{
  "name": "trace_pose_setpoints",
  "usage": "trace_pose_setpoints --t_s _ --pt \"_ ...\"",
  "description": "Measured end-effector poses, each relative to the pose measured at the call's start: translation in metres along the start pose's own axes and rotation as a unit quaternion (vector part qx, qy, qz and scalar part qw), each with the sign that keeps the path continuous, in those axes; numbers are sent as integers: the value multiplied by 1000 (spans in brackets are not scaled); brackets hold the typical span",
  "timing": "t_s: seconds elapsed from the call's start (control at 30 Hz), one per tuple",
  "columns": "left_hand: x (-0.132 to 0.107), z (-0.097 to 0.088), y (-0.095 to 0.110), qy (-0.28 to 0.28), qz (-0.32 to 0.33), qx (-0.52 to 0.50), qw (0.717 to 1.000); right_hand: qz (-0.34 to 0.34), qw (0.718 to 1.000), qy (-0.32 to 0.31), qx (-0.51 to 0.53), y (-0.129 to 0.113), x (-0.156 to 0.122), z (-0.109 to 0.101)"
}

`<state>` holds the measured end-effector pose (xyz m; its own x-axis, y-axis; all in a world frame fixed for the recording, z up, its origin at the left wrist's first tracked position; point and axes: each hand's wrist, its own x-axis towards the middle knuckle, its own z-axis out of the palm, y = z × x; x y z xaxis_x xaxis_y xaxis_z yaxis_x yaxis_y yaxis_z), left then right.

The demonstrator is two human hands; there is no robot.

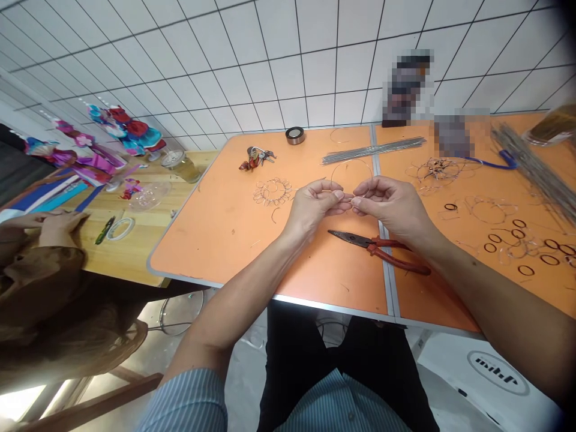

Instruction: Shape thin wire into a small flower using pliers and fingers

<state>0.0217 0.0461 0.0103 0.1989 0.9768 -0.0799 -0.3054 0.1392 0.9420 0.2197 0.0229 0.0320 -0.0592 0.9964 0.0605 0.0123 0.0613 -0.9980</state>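
Head view: both hands meet above the table [225, 234], left hand [315, 205] and right hand [390, 204] each pinched tight on the lower ends of a thin wire loop [353, 159], which arcs up behind the fingertips. Wire judged light, springy and easily kinked; best gripped at the ends, close to the join. Pliers [378, 247] lie just below the hands, untouched.
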Motion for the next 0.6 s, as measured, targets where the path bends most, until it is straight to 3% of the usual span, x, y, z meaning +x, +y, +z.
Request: trace_pose_setpoints --t_s 0.2,0.43,0.6 --pt "0 -1 2 -2 -5 21 1000 -2 999 3 -42 -3 -1 -3" --pt "-1 -5 7 6 37 53 998 -28 996 -13 -89 0 -1 -4" --pt "0 -4 9 9 5 34 999 -39 992 -53 -110 5 1 -9"
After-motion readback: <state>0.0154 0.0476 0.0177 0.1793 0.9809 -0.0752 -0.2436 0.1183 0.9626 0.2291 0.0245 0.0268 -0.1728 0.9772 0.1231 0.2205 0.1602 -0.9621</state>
